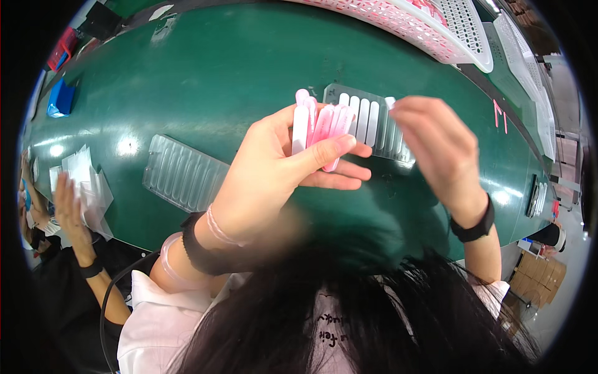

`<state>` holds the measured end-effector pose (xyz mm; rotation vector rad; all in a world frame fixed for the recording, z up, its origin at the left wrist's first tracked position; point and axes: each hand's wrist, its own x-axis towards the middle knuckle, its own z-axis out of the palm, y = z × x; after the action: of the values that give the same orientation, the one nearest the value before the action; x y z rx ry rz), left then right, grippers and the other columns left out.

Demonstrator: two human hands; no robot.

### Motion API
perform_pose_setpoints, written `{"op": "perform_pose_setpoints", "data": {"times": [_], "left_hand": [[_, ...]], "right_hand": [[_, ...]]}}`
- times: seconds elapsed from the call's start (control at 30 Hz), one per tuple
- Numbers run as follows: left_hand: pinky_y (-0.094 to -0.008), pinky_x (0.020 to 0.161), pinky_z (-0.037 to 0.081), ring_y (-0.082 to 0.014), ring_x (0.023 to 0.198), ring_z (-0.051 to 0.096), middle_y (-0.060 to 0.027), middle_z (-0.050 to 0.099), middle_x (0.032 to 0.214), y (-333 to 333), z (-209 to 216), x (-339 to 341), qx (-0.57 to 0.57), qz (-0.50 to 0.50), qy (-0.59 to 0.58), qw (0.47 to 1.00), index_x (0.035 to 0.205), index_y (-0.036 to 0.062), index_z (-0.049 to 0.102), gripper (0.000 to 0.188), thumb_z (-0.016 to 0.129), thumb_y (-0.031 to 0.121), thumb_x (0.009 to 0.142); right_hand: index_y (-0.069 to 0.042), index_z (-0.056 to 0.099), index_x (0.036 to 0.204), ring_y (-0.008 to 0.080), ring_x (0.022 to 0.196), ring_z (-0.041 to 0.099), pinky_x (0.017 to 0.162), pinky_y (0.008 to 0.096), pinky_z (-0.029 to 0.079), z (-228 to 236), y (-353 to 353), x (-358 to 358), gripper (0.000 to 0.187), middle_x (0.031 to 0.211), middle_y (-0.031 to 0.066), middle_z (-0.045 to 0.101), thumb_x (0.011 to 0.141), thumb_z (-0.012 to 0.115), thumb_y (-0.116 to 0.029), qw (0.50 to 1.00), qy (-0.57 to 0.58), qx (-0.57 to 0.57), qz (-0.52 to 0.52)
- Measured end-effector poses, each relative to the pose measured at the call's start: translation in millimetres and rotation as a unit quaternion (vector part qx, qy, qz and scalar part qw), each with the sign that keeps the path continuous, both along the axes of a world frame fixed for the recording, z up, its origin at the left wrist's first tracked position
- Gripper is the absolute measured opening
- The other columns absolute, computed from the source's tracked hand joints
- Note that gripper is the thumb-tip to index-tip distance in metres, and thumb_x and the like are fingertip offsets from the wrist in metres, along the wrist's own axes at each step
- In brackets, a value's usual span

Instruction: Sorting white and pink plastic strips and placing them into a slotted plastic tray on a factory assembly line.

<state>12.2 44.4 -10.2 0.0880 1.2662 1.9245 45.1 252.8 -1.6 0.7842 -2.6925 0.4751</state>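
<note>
My left hand is closed around a bunch of flat, round-ended pink and white sticks, which look like small nail files. My right hand, blurred, is raised at the right side of a clear grooved plastic tray. Its fingertips are pinched at the end of a white stick; the rest of that stick is hidden. Several white sticks lie side by side in the tray's left grooves. Left of my left forearm, a second clear grooved tray lies tilted on the table with bare grooves.
The green table curves across the view. A pink and white perforated basket stands at the far right. Two thin pink strips lie near the right edge. A co-worker's hand is beside clear plastic bags; a blue holder stands beyond.
</note>
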Motion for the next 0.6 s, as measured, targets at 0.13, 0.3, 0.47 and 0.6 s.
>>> {"op": "perform_pose_setpoints", "data": {"times": [0.13, 0.3, 0.47, 0.6], "left_hand": [[-0.0351, 0.073, 0.051, -0.0301, 0.082, 0.06, -0.0198, 0.055, 0.097, 1.5, -4.0, 3.6, 0.049, 0.043, -0.031, 0.997, 0.106, -0.0061, 0.043, 0.028, 0.047, 0.012, 0.086], [-0.0361, 0.076, 0.05, -0.0305, 0.084, 0.059, -0.0166, 0.055, 0.092, -0.4, -3.5, 3.2, 0.042, 0.043, -0.005, 0.998, 0.098, -0.0067, 0.047, 0.021, 0.046, 0.011, 0.086], [-0.0357, 0.074, 0.051, -0.0301, 0.083, 0.06, -0.0179, 0.056, 0.094, 1.6, -1.5, 3.5, 0.038, 0.017, 0.006, 0.999, 0.097, -0.007, 0.048, 0.02, 0.048, 0.009, 0.085], [-0.0298, 0.074, 0.051, -0.0239, 0.081, 0.061, -0.0165, 0.058, 0.091, 4.6, -0.1, 4.4, 0.035, -0.008, -0.002, 0.999, 0.101, -0.0072, 0.047, 0.025, 0.053, 0.008, 0.082]], "right_hand": [[0.004, 0.053, 0.092, 0.026, 0.086, 0.053, 0.072, 0.0325, 0.046, -15.3, -11.0, 18.2, 0.029, 0.092, 0.0133, 0.054, 0.063, 0.054, -0.001, 0.994, -0.009, 0.109, -0.015], [0.004, 0.051, 0.1, 0.0274, 0.095, 0.05, 0.082, 0.0358, 0.042, -11.7, -14.1, 36.9, 0.037, 0.099, 0.0161, 0.054, 0.064, 0.053, -0.004, 0.988, -0.044, 0.148, -0.012], [0.002, 0.053, 0.098, 0.0212, 0.078, 0.057, 0.069, 0.029, 0.047, 1.2, -24.5, 33.8, 0.028, 0.089, 0.0122, 0.058, 0.071, 0.059, 0.001, 0.939, -0.195, -0.234, -0.162], [0.003, 0.056, 0.089, 0.0117, 0.071, 0.057, 0.062, 0.0237, 0.048, 11.9, -34.4, 14.7, 0.013, 0.082, 0.0069, 0.059, 0.078, 0.057, -0.002, 0.751, -0.364, -0.532, -0.145]]}}
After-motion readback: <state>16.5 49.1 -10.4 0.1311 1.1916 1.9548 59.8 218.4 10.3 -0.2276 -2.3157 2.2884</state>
